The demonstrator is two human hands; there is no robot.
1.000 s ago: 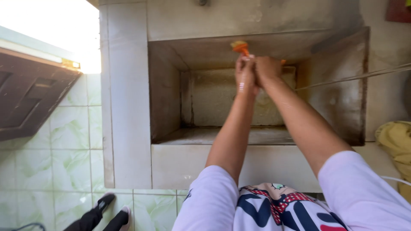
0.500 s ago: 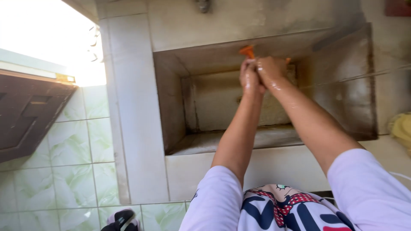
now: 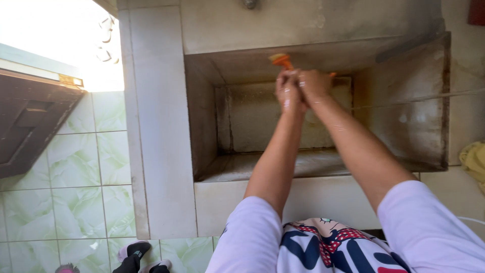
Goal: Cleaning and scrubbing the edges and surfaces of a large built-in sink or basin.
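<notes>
Dark cabinet: at nine o'clock in the view, its brown front slanting down toward the floor, with bright glare above it.
Floor tiles: pale green and marbled, at seven to eight o'clock, running up against the basin's outer wall.
Shoes: dark, at the bottom edge near seven o'clock, on the green tiles.
Basin: a deep, tiled, grey-white trough filling the centre; its thick left wall stands at ten o'clock, its stained inner walls drop to a wet floor, and its front rim lies just above the person's lap.
Orange tap: at twelve o'clock over the basin, touching the top of the hands; only its orange head shows above the fingers.
Left hand: wet, raised just below the tap, pressed against the other hand; its fingers are curled, but whether they clasp anything cannot be told.
Right hand: at one o'clock from the left hand and touching it, fingers folded over; the grip cannot be told either.
Sleeves: pale lilac, at five and six o'clock, above a patterned lap.
Yellow cloth: at three o'clock on the ledge, well apart from the hands.
</notes>
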